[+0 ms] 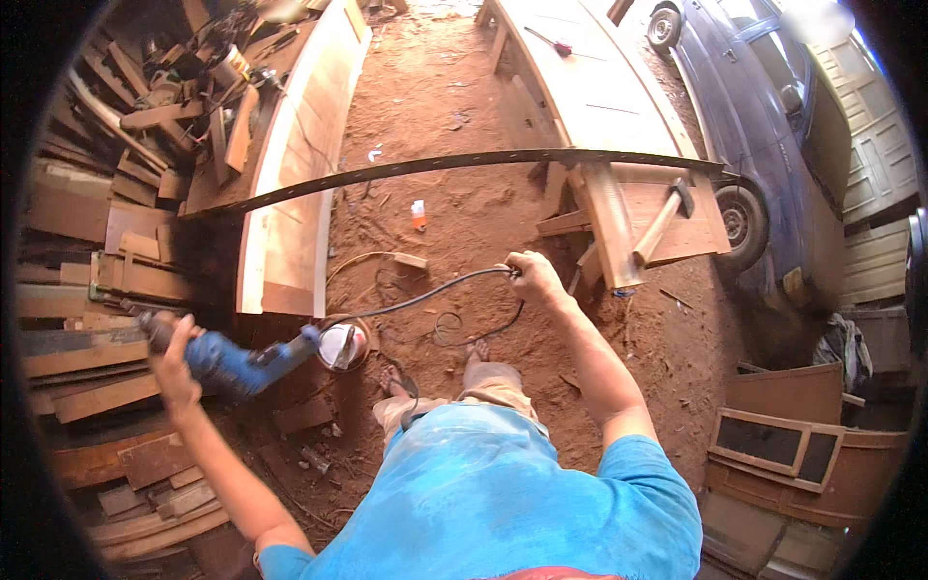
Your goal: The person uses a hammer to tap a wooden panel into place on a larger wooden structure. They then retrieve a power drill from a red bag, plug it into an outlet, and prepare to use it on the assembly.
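My left hand [176,372] is wrapped round the front part of a blue power drill [237,365], held out to my left with its bit end toward the wood stacks. From the handle end a dark cord [425,294] runs across in front of me. My right hand [534,276] is closed on this cord, with a loose length hanging below it. Beyond both hands, a long dark metal strip with holes [416,166] spans from the long wooden panel box [302,193] on the left to the wooden workbench [619,87] on the right.
A claw hammer [662,224] lies on the bench's near end. A round container [343,346] stands on the dirt floor by my feet, near an orange-and-white bottle [418,215]. Wood offcuts [106,358] are stacked left; a dark blue vehicle [764,135] and framed panels [773,449] are right.
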A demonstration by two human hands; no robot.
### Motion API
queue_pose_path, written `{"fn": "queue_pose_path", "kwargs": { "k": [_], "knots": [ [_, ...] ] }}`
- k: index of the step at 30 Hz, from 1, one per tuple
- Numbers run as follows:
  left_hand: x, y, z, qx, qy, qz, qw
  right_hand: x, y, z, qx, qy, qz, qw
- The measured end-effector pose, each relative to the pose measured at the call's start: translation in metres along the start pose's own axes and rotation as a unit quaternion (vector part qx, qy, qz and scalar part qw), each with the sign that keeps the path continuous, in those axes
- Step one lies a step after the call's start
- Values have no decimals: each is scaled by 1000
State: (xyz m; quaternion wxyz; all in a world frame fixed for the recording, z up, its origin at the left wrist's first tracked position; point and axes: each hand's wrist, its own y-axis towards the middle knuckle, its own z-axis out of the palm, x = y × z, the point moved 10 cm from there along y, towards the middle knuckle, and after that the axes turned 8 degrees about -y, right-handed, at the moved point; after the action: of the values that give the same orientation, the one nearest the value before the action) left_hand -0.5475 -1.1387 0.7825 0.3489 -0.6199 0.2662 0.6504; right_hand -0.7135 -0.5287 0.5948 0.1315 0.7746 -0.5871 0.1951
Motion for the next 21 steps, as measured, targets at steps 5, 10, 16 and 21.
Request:
{"fn": "queue_pose_path", "kwargs": {
  "k": [5, 10, 16, 21],
  "knots": [
    [-67, -40, -74, -159, 115, 130, 972, -114, -24, 9, -44, -74, 140, 986],
    [-75, -86, -132, -280, 213, 143, 925, -222, -55, 69, 127, -56, 378, 915],
    [33, -100, -120, -253, 199, 28, 946, -125, 10, 68, -43, 60, 207, 976],
    [173, -105, -82, -185, 209, -51, 959, 7, 64, 78, 61, 178, 72, 980]
  ]
}}
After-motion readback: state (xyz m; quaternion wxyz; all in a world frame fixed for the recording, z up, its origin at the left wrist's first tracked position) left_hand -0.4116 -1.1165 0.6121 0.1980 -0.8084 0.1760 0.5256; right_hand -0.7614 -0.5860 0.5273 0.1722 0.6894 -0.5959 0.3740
